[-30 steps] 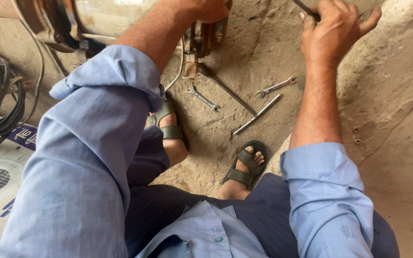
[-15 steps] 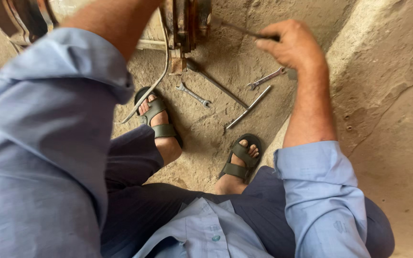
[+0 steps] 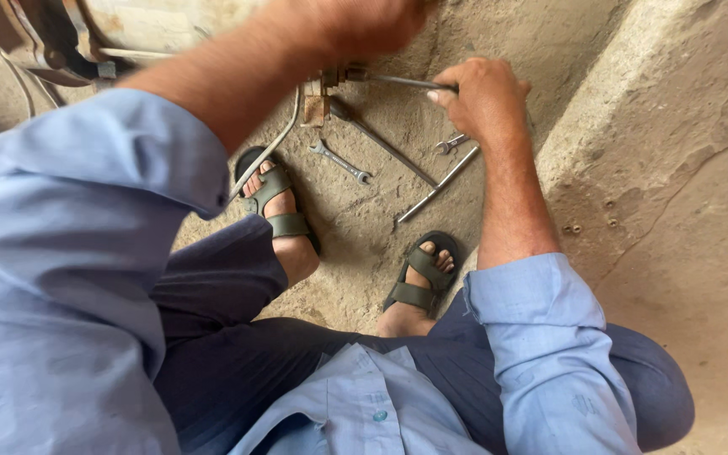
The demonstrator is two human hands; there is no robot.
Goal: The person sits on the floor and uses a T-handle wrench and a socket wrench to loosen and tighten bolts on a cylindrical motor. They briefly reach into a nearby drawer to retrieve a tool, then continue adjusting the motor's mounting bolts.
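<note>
At top centre of the view, right hand (image 3: 484,99) closed in a fist around the end of a long metal rod-like tool (image 3: 404,82), which runs level to the left and meets a rusty metal fitting (image 3: 323,88) on the underside of a large pale machine body (image 3: 153,24). Left hand (image 3: 364,21) raised at the top edge, blurred; grip cannot be told, nor what it touches, though it sits just above the fitting. A thin bent pipe (image 3: 275,145) curves down from the fitting toward the left foot. On the dirt floor (image 3: 364,227) below the right hand: a small open-ended spanner (image 3: 341,162), a second spanner (image 3: 451,144) partly behind the wrist, and two long steel bars, one (image 3: 388,148) lying diagonally from the fitting, the other (image 3: 436,187) crossing near its lower end. Person squats, feet in green sandals (image 3: 419,282), well apart, either side of the tools. Light blue shirt sleeves rolled, dark trousers. Sloped concrete surface (image 3: 676,168) rises at right, two small bolts (image 3: 573,228) lying on it.
</note>
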